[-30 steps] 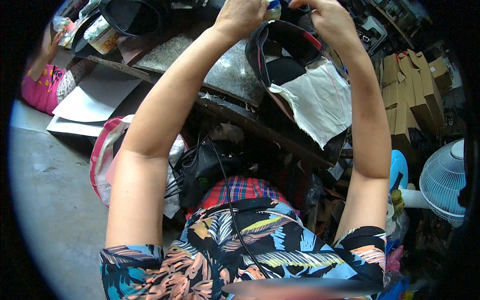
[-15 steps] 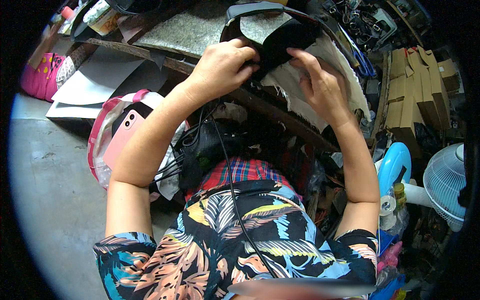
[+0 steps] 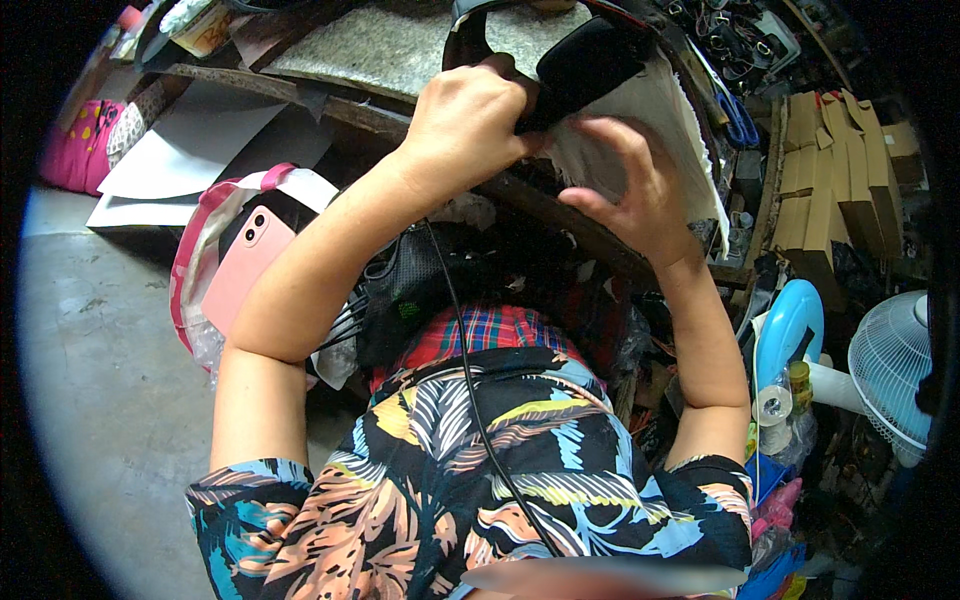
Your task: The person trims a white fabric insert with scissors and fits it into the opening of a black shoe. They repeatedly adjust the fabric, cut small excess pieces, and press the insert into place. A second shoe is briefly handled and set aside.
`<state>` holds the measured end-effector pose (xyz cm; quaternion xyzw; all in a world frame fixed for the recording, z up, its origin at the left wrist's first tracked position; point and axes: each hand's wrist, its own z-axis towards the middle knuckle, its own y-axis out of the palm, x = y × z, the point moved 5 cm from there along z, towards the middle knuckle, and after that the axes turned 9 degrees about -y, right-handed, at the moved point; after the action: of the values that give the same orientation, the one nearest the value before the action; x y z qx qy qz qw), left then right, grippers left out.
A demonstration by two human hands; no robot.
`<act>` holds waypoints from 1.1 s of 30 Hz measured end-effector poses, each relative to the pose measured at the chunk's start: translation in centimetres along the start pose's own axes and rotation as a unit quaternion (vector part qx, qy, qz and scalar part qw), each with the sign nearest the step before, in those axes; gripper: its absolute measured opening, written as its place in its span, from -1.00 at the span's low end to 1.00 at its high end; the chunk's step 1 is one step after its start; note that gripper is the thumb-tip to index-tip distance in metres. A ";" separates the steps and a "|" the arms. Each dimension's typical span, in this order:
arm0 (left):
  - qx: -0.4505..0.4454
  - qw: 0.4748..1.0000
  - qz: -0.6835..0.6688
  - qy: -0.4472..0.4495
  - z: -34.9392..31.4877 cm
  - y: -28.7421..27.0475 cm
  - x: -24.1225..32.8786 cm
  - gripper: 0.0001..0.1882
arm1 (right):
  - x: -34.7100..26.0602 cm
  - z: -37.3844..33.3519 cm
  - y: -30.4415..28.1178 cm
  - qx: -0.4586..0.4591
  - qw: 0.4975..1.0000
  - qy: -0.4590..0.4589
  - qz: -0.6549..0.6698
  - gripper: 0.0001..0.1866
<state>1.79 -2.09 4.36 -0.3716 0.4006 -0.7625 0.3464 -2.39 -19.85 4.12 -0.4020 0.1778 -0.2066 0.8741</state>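
Observation:
My left hand (image 3: 468, 118) is closed on the edge of a black, flat piece with a rounded end (image 3: 592, 66), whose kind I cannot make out. A dark curved band (image 3: 467, 35) rises beside that hand toward the top of the view. To the right, my right hand (image 3: 630, 185) is apart from the black piece, its thumb and fingers spread in a curve with nothing between them. Behind its fingers a frayed, off-white cloth (image 3: 690, 140) hangs over the bench edge. My left fingertips are mostly hidden behind the hand.
A speckled stone slab (image 3: 350, 58) lies on the bench. At left are white sheets (image 3: 190, 150) and a pink-rimmed bag (image 3: 190, 270) with a pink phone (image 3: 250, 262). Blue scissors (image 3: 738, 120), folded cardboard (image 3: 830, 180) and a fan (image 3: 890, 360) are at right. A black cable (image 3: 462, 350) crosses my lap.
My left hand has turned and shifted slightly right with the black piece. My right hand has drawn back downward, away from the piece, with its fingers spread.

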 end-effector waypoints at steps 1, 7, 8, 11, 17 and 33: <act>-0.003 1.000 -0.010 0.003 0.0 0.0 0.0 -0.76 | -0.3 0.1 0.3 0.007 1.000 -0.011 0.005 -0.53; 0.003 1.000 -0.015 0.017 0.6 -0.2 -0.8 -0.82 | 0.8 -0.2 0.9 0.004 0.979 0.127 0.162 -0.52; -0.001 0.999 -0.036 0.014 0.8 -0.3 -1.2 -0.84 | 1.0 -0.4 0.9 0.004 0.968 0.160 0.192 -0.52; -0.024 0.998 -0.052 -0.001 1.0 0.2 -1.9 -0.87 | 0.9 -0.5 0.5 0.004 0.962 0.192 0.194 -0.49; 0.031 0.996 -0.065 0.053 0.3 0.3 -1.4 -0.74 | -0.6 0.6 0.8 -0.001 0.998 0.019 0.062 -0.42; -0.087 0.976 -0.115 0.164 0.2 0.0 -1.8 -0.87 | 1.8 -0.6 1.4 0.042 0.957 0.208 0.200 -0.63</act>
<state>2.83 -0.69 3.89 -0.3142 0.4709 -0.8101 0.1523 -0.80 -20.30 2.42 -0.2696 0.4236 -0.1138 0.8573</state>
